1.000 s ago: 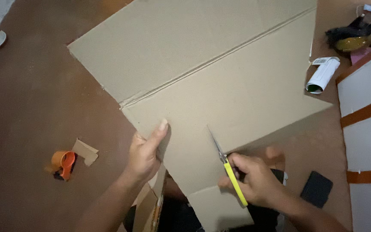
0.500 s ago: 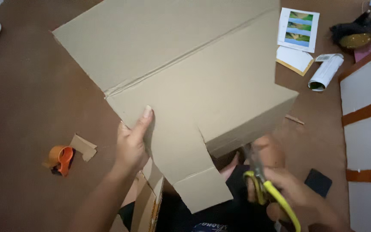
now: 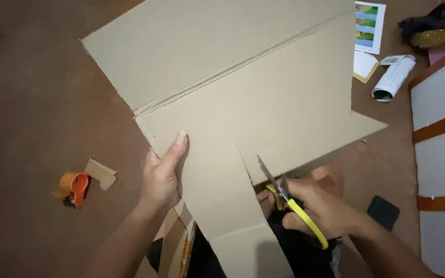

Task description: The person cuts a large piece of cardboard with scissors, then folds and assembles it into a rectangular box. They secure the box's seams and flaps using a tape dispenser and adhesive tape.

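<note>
A big flat sheet of brown cardboard [image 3: 243, 87] with a fold crease lies tilted over the brown floor. My left hand [image 3: 161, 175] grips its lower left edge, thumb on top. My right hand [image 3: 321, 208] holds yellow-handled scissors [image 3: 284, 194], whose blades sit in a slit cut into the sheet's lower edge. A long narrow strip of the cardboard [image 3: 230, 226] hangs down between my two hands toward my lap.
An orange tape dispenser [image 3: 74, 187] and a small cardboard scrap [image 3: 100, 172] lie at the left. A white roll [image 3: 393, 77], printed papers [image 3: 370, 28] and a dark bundle [image 3: 433, 28] sit at the upper right. White panels [image 3: 441, 134] with orange bands line the right edge; a black pad [image 3: 383, 212] lies nearby.
The sheet has been turned and shifted. The scissors, pulled back below the sheet half a second ago, are again at its edge with the blades in a cut. My left hand re-gripped.
</note>
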